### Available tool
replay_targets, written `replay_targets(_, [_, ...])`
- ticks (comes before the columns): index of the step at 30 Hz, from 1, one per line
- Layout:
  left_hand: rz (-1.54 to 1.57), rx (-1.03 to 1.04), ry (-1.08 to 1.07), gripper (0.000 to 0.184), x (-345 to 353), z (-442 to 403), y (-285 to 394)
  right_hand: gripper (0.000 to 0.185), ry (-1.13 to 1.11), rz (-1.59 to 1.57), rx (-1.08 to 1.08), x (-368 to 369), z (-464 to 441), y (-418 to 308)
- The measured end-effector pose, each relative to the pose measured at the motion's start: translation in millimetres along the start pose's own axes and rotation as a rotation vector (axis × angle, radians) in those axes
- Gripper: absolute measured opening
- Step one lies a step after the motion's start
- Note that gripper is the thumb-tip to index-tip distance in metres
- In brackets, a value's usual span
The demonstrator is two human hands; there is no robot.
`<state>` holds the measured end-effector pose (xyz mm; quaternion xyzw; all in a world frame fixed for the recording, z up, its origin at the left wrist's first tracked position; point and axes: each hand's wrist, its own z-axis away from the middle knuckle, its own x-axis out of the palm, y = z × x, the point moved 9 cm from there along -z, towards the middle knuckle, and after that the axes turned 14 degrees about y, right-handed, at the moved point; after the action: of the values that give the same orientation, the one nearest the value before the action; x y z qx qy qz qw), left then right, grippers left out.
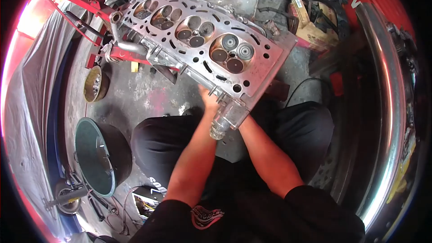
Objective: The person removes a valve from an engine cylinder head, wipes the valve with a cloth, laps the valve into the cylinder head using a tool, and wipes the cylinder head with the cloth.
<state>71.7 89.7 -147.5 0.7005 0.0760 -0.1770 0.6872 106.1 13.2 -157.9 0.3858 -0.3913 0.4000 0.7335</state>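
Observation:
An aluminium engine cylinder head [198,40] lies tilted across the upper middle of the view, its flat face up, showing several combustion chambers with round valves. My left hand [209,97] reaches under its near edge; only the back part of the hand shows, and its fingers are hidden behind the casting. My right forearm [270,157] runs up beneath the near right corner, where the head covers my right hand completely. A cylindrical metal fitting [218,128] sticks out from the near corner between my forearms.
Red metal stand arms [90,6] stand at the upper left. A dark green tub [105,157] and a small brown bowl [96,84] are on the concrete floor at left. A torn cardboard box [310,24] lies upper right. A shiny chrome bumper [387,108] curves along the right.

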Motion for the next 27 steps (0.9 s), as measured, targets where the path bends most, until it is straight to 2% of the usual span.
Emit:
replay_targets(1, [0.037,-0.120,-0.001,0.040,0.3,-4.9,11.6,0.042,0.002,0.016,-0.007,-0.2,-1.9,-0.5])
replay_targets(2, [0.074,-0.143,0.000,0.039,-5.3,1.1,23.9,0.042,0.002,0.019,-0.011,0.1,-0.8,-1.5])
replay_targets(3, [0.315,0.002,0.020,0.038,2.4,25.9,29.1,0.042,0.001,0.031,-0.014,1.8,-0.7,-3.1])
replay_targets(5, [0.152,0.364,0.024,0.039,-3.9,59.5,6.2,0.042,0.006,0.042,-0.021,1.5,2.4,-6.5])
replay_targets(6, [0.114,0.419,0.032,0.040,-3.3,57.9,8.4,0.042,0.005,0.044,-0.022,1.1,3.5,-7.7])
replay_targets(7, [0.100,0.349,0.039,0.040,1.4,37.0,1.0,0.042,0.005,0.045,-0.024,0.3,1.8,-8.6])
replay_targets(9, [0.173,0.008,0.042,0.042,7.3,-9.6,-4.3,0.041,0.009,0.055,-0.031,1.6,-1.1,-8.3])
replay_targets(10, [0.202,-0.028,0.055,0.043,6.2,-14.3,-2.9,0.041,0.018,0.070,-0.044,-2.8,1.6,-9.3])
replay_targets(11, [0.220,0.001,0.063,0.044,3.3,-7.6,-1.1,0.041,0.019,0.078,-0.047,-4.3,2.0,-10.7])
replay_targets(14, [0.221,0.317,0.090,0.046,-2.3,50.9,-11.6,0.041,0.021,0.095,-0.055,-8.7,7.6,-11.4])
replay_targets(15, [0.222,0.313,0.103,0.047,-3.5,48.3,-14.0,0.041,0.021,0.098,-0.064,-10.3,8.1,-11.1])
replay_targets(18, [0.451,-0.019,0.128,0.050,10.1,-0.5,-37.9,0.041,0.026,0.122,-0.065,-9.8,2.9,-9.7])
replay_targets(19, [0.498,-0.047,0.130,0.051,11.0,-4.9,-38.1,0.040,0.026,0.134,-0.070,-9.0,1.8,-9.3])
replay_targets(22, [0.383,0.148,0.093,0.054,-9.0,6.6,1.7,0.040,0.023,0.159,-0.079,-7.7,0.9,-12.2])
replay_targets(27, [0.303,0.420,0.167,0.050,-3.7,28.8,9.4,0.040,0.010,0.204,-0.092,-4.5,3.9,-10.6])
